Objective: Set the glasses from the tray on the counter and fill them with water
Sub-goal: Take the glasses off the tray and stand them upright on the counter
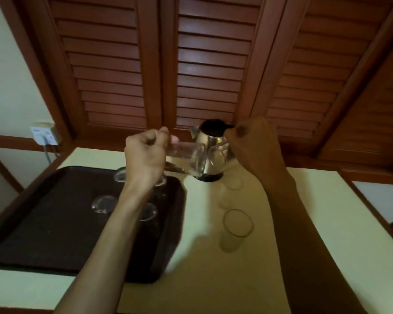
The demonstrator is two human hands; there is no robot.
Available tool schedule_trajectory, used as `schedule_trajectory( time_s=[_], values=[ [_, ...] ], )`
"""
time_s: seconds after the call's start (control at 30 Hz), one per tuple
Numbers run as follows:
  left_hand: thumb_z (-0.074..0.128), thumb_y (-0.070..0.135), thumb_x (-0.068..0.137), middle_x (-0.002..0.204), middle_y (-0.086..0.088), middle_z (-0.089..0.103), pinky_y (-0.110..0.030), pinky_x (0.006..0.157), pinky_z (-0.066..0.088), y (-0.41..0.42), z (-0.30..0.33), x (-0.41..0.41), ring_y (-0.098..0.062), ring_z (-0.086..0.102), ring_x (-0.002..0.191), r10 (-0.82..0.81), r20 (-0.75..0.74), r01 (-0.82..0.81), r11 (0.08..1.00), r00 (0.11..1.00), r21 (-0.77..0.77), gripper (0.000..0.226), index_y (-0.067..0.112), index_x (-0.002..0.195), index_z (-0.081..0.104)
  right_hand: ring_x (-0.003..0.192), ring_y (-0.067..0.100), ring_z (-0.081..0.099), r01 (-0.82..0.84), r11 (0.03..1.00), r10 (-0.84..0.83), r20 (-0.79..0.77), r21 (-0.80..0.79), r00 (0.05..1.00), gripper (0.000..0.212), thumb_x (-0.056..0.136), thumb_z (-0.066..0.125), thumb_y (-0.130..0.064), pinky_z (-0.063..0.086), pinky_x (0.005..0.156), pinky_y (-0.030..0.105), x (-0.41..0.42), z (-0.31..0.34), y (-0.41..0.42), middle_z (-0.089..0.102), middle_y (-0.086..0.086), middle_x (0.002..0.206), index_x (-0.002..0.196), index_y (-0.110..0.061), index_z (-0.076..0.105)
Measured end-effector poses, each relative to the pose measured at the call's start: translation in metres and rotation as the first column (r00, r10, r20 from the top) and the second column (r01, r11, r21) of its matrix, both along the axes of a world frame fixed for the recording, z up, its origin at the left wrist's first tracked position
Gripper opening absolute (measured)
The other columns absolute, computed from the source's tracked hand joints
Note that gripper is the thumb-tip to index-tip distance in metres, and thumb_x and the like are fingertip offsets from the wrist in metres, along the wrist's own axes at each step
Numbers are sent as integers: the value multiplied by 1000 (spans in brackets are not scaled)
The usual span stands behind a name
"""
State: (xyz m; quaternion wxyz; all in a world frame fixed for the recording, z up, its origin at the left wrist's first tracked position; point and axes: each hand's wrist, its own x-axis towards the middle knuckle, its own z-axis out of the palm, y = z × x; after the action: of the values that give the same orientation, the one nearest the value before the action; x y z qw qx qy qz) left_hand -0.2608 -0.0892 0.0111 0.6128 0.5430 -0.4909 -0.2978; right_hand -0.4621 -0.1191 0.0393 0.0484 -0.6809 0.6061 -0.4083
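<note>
- My left hand [145, 155] grips a glass [186, 158] by its base end, fingers curled round it, raised above the counter [327, 223].
- The glass lies on its side: its long axis runs left to right, base in my palm, open mouth pointing right toward the kettle [213, 150].
- The mouth sits just beside the kettle's steel body, low on it, well under the spout; I cannot tell if they touch.
- My right hand [256, 146] is curled at the kettle's handle side, behind the black lid; it seems to hold the handle, though the handle itself is hidden.
- So the right hand is the one on the kettle and the left owns the glass; the two nearly meet across the kettle.
- I judge that a pour needs the glass turned mouth-up and brought under the spout, which faces left.
- One upright glass [237, 223] stands on the counter nearer me, seemingly empty.
- On the dark tray [55, 223] to the left, at least three glasses [103, 203] wait.
</note>
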Motion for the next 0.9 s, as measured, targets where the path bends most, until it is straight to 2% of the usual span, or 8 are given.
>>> schedule_trajectory(
  time_s=[0.1, 0.23, 0.37, 0.47, 0.57, 0.7, 0.8, 0.9],
  values=[
    [54, 19, 105, 72, -1, 75, -28, 57, 59, -1, -6, -64, -13, 71, 64, -12, -386, 63, 991, 923, 119, 28, 5, 92, 75, 54, 26, 56, -23, 999, 28, 146, -35, 989, 30, 86, 63, -23, 45, 54, 34, -67, -6, 5, 60, 14, 57, 62, -6, 64],
    [47, 19, 102, 82, -3, 71, -32, 61, 64, 3, -17, -130, -18, 70, 74, -28, -797, 292, 938, 603, 188, 23, 14, 89, 66, 56, 21, 58, -69, 990, -13, 557, 125, 831, 22, 90, 63, -17, 43, 44, 30, -146, -30, 6, 65, 9, 68, 70, -11, 68],
    [48, 15, 103, 87, -12, 80, -35, 58, 65, 12, -20, -178, -24, 79, 71, 116, -953, 351, 912, 280, 214, 24, 6, 101, 70, 73, 18, 71, -202, 969, -43, 899, 144, 435, 18, 94, 58, -8, 42, 43, 25, -199, -55, 9, 73, 9, 81, 79, -7, 68],
    [48, 11, 98, 109, -25, 73, -41, 60, 65, 14, -20, -202, -38, 76, 84, 132, -989, 455, 878, 62, 145, 37, -4, 127, 65, 94, 8, 69, -361, 921, -10, 938, 143, 345, 14, 90, 71, -19, 49, 57, 17, -225, -86, 4, 68, -3, 103, 93, -27, 60],
    [40, 21, 105, 111, -24, 72, -38, 53, 63, 11, -24, -222, -37, 76, 77, 134, -991, 517, 848, 4, 117, 44, -5, 130, 64, 86, 12, 67, -528, 849, -28, 1000, 23, -1, 35, 77, 76, -22, 46, 50, 14, -238, -106, -8, 66, 1, 106, 109, -20, 60],
    [32, 20, 101, 85, -18, 73, -17, 34, 39, 13, -32, -252, -15, 54, 39, 142, -986, 581, 796, 90, 167, 36, 5, 105, 64, 79, 22, 64, -516, 837, -136, 842, -185, -522, 75, 43, 92, -2, 49, 46, 22, -238, -123, -15, 66, 14, 95, 110, -3, 61],
    [38, 20, 98, 87, -20, 71, -19, 33, 34, 15, -42, -267, -14, 50, 39, 106, -994, 659, 746, 16, 90, 36, -3, 106, 65, 77, 26, 66, -506, 859, -267, 780, -73, -566, 30, 85, 63, -11, 54, 53, 24, -237, -134, -16, 66, 18, 91, 112, 1, 56],
    [48, 30, 101, 105, -23, 67, -21, 46, 49, 16, -46, -274, -18, 60, 59, 31, -998, 685, 728, -62, -20, 47, -6, 127, 62, 66, 23, 67, -541, 841, -352, 787, 28, -507, 30, 91, 50, -19, 51, 46, 23, -237, -142, -21, 68, 18, 85, 110, 3, 60]
  ],
)
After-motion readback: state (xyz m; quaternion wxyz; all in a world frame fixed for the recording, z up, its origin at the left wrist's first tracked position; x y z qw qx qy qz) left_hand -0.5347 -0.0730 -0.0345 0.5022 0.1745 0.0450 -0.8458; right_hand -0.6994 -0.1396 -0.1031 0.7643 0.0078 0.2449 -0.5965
